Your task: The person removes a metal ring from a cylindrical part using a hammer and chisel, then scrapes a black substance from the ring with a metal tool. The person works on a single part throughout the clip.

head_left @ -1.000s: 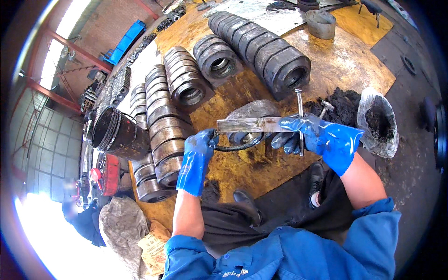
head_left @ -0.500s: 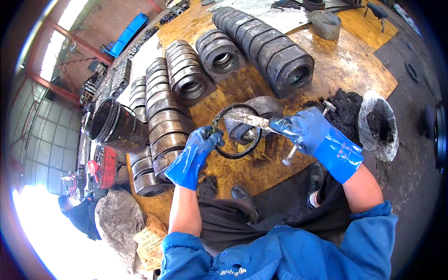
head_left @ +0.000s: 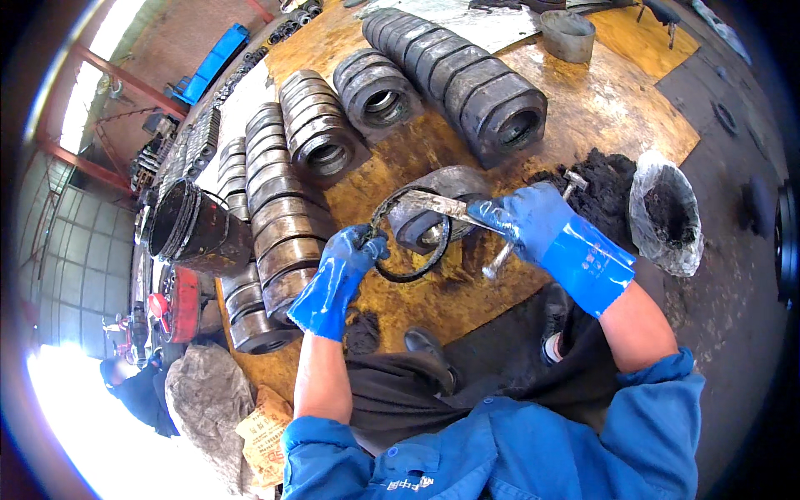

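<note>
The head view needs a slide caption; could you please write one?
Blue-gloved left hand holds a dark ring, right hand a flat metal bar, near rows of grimy metal parts.

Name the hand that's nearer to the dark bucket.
Left. The left hand, gripping the black ring, is to the right of the dark bucket, past a row of metal parts; the right hand, holding a flat bar, is farther right.

the gloved left hand (head_left: 346, 254) grips a thin black ring (head_left: 406, 277); the gloved right hand (head_left: 536, 219) holds a flat metal bar (head_left: 437, 204) overlapping it.
</note>
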A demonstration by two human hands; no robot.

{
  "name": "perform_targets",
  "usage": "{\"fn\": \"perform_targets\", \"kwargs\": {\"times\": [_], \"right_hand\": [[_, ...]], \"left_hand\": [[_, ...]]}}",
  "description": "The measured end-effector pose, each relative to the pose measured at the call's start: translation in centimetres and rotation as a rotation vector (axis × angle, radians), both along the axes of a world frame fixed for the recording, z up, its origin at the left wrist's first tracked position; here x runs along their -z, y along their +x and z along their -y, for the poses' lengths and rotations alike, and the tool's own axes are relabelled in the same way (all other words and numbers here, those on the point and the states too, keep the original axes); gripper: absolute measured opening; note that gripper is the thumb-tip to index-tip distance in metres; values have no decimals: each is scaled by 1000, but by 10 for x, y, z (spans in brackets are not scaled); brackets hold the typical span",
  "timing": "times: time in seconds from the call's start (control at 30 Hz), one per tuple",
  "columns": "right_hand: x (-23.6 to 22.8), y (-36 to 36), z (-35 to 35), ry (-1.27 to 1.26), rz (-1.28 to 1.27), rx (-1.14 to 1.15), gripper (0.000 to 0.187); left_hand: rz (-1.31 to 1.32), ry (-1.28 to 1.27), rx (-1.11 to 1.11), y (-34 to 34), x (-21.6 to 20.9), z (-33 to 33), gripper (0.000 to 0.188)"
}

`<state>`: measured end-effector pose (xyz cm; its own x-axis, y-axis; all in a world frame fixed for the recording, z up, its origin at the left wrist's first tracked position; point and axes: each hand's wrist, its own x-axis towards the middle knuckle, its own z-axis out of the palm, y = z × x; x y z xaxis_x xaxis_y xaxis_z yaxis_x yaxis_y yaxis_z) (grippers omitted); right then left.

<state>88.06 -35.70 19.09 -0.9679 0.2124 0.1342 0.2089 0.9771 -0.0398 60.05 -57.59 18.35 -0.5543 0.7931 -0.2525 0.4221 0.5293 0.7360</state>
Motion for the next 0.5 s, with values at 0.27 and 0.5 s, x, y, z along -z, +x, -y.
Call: {"fn": "perform_targets", "kwargs": {"times": [0.27,0.5], "right_hand": [[32,3,-17,-731,-312,160,49],[49,-12,-22,-1725,-479,396,19]], "left_hand": [[-89,161,-18,-17,8,2,30],[19,354,-161,-10,-1,-10,27]]}}
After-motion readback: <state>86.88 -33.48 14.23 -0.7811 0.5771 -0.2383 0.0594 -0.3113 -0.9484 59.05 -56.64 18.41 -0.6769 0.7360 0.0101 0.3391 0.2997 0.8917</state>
